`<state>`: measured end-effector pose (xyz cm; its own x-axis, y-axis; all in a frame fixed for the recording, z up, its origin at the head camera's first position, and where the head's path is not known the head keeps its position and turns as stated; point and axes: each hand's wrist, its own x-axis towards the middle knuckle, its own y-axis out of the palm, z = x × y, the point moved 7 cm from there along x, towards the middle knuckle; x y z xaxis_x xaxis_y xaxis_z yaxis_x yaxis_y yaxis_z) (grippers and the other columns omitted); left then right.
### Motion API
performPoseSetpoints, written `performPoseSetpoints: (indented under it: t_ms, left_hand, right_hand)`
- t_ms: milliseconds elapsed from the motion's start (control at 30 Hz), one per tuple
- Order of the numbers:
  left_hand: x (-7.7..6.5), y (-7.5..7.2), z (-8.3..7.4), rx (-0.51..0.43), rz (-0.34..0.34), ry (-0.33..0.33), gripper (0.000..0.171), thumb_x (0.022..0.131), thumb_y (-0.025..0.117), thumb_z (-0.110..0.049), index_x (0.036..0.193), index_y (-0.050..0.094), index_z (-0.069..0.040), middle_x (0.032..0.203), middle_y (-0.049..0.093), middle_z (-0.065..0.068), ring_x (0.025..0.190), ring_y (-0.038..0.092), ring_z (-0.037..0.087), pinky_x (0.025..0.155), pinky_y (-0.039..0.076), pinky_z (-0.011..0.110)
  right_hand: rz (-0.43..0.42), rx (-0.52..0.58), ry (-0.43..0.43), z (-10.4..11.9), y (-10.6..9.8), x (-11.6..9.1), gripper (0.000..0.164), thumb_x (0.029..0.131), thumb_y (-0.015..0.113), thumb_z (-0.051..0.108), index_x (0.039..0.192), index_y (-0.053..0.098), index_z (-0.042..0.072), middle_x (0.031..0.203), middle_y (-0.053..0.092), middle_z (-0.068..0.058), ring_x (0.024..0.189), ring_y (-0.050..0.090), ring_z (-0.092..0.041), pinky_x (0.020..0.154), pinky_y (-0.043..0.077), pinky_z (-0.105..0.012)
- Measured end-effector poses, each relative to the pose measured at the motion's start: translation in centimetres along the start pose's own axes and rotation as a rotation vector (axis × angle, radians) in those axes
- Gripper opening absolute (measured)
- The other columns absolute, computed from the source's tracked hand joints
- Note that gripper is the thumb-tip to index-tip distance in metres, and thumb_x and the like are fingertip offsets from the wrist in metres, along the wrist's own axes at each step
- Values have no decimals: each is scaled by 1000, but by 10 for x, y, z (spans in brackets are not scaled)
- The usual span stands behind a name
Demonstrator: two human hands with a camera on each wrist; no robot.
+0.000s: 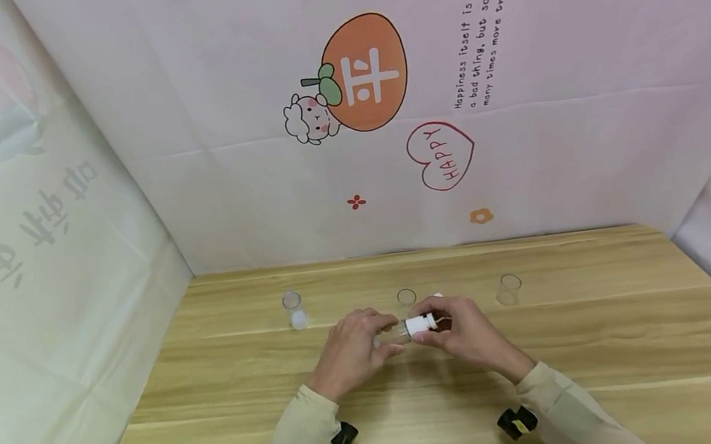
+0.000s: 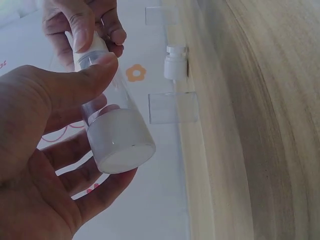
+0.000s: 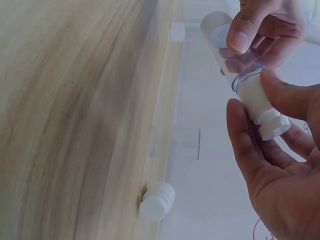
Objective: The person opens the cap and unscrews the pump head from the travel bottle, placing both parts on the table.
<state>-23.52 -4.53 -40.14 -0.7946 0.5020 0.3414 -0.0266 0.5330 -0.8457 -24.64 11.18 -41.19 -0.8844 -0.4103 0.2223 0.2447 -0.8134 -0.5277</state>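
Observation:
Between the two hands is a small clear pump bottle [image 2: 120, 140] with a thick white base, lying tilted above the table. My left hand [image 1: 351, 344] grips its clear body, thumb along one side in the left wrist view. My right hand [image 1: 469, 331] pinches the white pump head [image 3: 255, 100] at the bottle's other end, thumb and fingers on opposite sides. The pump head sits at the mouth of the bottle, in line with the body. Just beyond the hands, a clear cap [image 2: 173, 107] and a second white pump head [image 2: 175, 64] stand on the table.
A clear container [image 1: 292, 301] with a white bottom stands on the wooden table [image 1: 220, 423] at the left. Another clear cap [image 1: 509, 291] is at the right. A printed white cloth [image 1: 242, 192] rises behind the table's far edge.

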Motion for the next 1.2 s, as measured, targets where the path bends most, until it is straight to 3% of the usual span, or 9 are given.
performPoseSetpoints:
  t_ms: [167, 367, 567, 733, 933, 1067, 1200]
  left_hand:
    - [-1, 6, 6, -85, 51, -48, 36, 84, 86, -24, 114, 76, -7, 99, 74, 5, 80, 62, 12, 69, 49, 26]
    - [-2, 9, 10, -148, 87, -93, 36, 85, 85, -24, 114, 76, -6, 103, 75, 5, 85, 64, 14, 72, 50, 27]
    - [-2, 10, 12, -175, 94, -99, 36, 85, 85, -25, 115, 76, -6, 104, 75, 5, 87, 66, 17, 72, 51, 26]
    - [-2, 10, 11, -171, 91, -83, 36, 85, 85, -25, 114, 76, -6, 104, 75, 5, 88, 67, 19, 74, 52, 27]
    - [-1, 10, 9, -137, 86, -70, 36, 85, 84, -26, 115, 76, -7, 105, 75, 4, 88, 66, 17, 75, 51, 28]
    - [-1, 8, 8, -111, 73, -54, 36, 85, 85, -25, 115, 76, -7, 103, 74, 3, 87, 66, 18, 73, 51, 28]
    - [0, 8, 6, -70, 58, -21, 36, 85, 84, -24, 115, 75, -6, 103, 74, 5, 87, 65, 19, 72, 51, 28]
  right_hand:
    - [31, 31, -13, -1, 3, -2, 24, 87, 78, 0, 110, 70, 3, 111, 68, -11, 95, 66, -22, 82, 58, -30]
    - [51, 76, -27, 2, 3, -3, 25, 87, 78, -1, 110, 70, 4, 112, 67, -10, 97, 64, -23, 86, 57, -33]
    - [44, 111, 8, 1, 3, -3, 19, 90, 77, 5, 108, 71, 6, 110, 67, -7, 96, 64, -24, 86, 57, -34]
    - [23, 90, 1, 2, 2, -3, 14, 92, 74, 4, 105, 72, 7, 108, 68, -5, 96, 65, -27, 84, 57, -31]
    - [8, 82, -3, 0, 2, -3, 19, 91, 74, 1, 108, 70, 7, 109, 68, -5, 96, 65, -29, 83, 58, -31]
    - [1, 33, 8, -3, 0, -2, 28, 92, 75, 8, 118, 67, 6, 110, 69, -7, 95, 66, -26, 84, 57, -36]
    - [21, -20, 73, -9, -1, -3, 36, 93, 76, 19, 124, 65, 5, 103, 69, -5, 90, 66, -22, 79, 57, -36]
